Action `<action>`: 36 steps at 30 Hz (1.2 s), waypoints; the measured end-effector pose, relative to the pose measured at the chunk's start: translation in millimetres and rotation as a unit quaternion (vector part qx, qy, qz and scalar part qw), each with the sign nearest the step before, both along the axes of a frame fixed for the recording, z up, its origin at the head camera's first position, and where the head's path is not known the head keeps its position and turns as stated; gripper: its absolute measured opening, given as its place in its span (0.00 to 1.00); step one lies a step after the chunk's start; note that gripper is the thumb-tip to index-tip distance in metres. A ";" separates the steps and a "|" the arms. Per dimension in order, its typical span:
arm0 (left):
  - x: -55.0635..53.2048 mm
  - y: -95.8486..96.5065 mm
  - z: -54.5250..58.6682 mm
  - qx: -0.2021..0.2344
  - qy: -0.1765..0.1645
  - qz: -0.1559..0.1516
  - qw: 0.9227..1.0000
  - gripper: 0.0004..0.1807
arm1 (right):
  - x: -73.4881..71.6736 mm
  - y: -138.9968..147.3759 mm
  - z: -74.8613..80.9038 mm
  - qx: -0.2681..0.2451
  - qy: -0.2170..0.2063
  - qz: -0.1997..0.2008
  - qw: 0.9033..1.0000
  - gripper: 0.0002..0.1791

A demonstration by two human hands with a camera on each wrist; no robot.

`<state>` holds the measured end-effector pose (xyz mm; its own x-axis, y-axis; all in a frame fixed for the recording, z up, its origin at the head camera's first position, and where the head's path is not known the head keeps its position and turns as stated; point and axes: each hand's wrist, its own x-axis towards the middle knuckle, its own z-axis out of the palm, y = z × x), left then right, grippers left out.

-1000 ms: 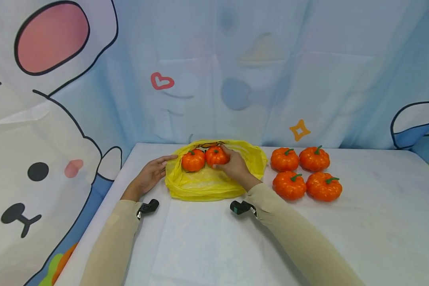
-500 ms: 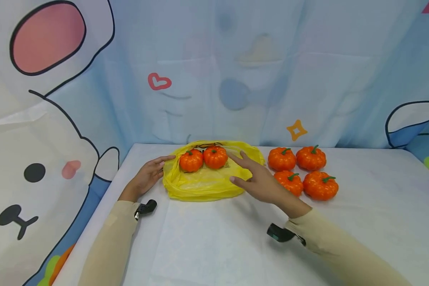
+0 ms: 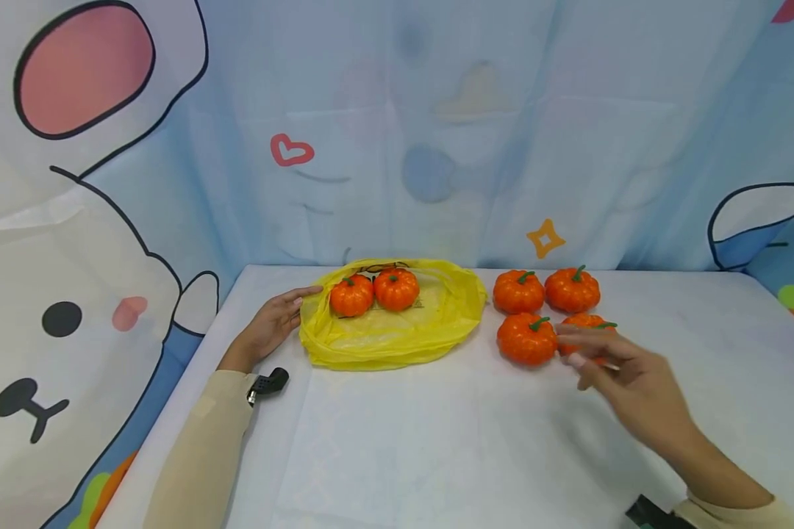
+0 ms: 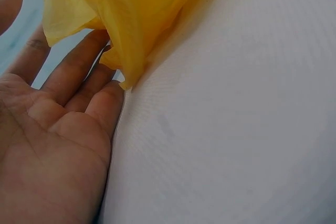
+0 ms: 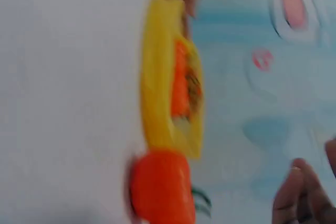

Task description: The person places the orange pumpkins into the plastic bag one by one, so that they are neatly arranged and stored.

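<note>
A yellow plastic bag (image 3: 377, 349) lies spread with its mouth up, and two small orange pumpkins (image 3: 397, 289) sit side by side in it. My left hand (image 3: 267, 328) is at the bag's left edge; in the left wrist view its fingers (image 4: 73, 72) are fairly straight against the crinkled plastic. Over the near right pumpkin (image 3: 585, 321) hovers my right hand (image 3: 635, 389), partly hiding it, with thumb and fingers apart. Beside that pumpkin stands the near left one (image 3: 527, 340). The right wrist view is blurred, showing fingers (image 5: 302, 192) and an orange pumpkin (image 5: 163, 187).
Two more pumpkins, one on the left (image 3: 518, 292) and one on the right (image 3: 572, 290), stand behind the near pair, right of the bag. A white cloth covers the table (image 3: 384, 448). A printed blue curtain (image 3: 370, 198) hangs along the back edge.
My right hand has let go of the right-hand pumpkin in the bag and moved right, out to the pumpkins on the table. The left hand has stayed at the bag's edge.
</note>
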<state>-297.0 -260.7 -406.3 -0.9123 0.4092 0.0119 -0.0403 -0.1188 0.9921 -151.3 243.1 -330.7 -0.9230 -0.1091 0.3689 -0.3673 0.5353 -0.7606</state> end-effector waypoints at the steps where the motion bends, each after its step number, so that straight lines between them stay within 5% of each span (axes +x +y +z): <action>1: -0.1 0.0 0.0 -0.002 0.001 0.000 1.000 0.27 | -3.9 12.5 -1.1 -0.044 0.004 -0.022 0.999 0.15; 4: 0.0 0.0 0.1 -0.007 0.000 0.004 1.000 0.27 | -19.0 44.4 -5.3 -0.208 0.007 -0.064 0.976 0.15; 6: 0.6 -0.5 0.1 -0.006 -0.004 0.007 1.000 0.27 | -29.7 59.7 -12.4 -0.270 0.006 -0.065 0.961 0.19; 9: 1.7 -1.7 0.2 -0.010 -0.001 0.007 1.000 0.26 | -44.1 73.6 -29.6 -0.218 -0.043 -0.083 0.972 0.30; 13: 1.5 -2.6 -1.4 -0.007 0.002 0.003 1.000 0.26 | -59.1 83.9 -53.8 -0.061 -0.124 -0.092 0.986 0.41; 22: -2.0 -1.3 -2.5 -0.008 -0.001 0.003 1.000 0.26 | -68.0 84.4 -68.7 -0.007 -0.204 -0.038 0.978 0.50; 36: -2.5 -1.0 -2.2 0.004 0.000 0.000 1.000 0.28 | -71.4 77.3 -70.9 0.042 -0.199 -0.054 0.977 0.51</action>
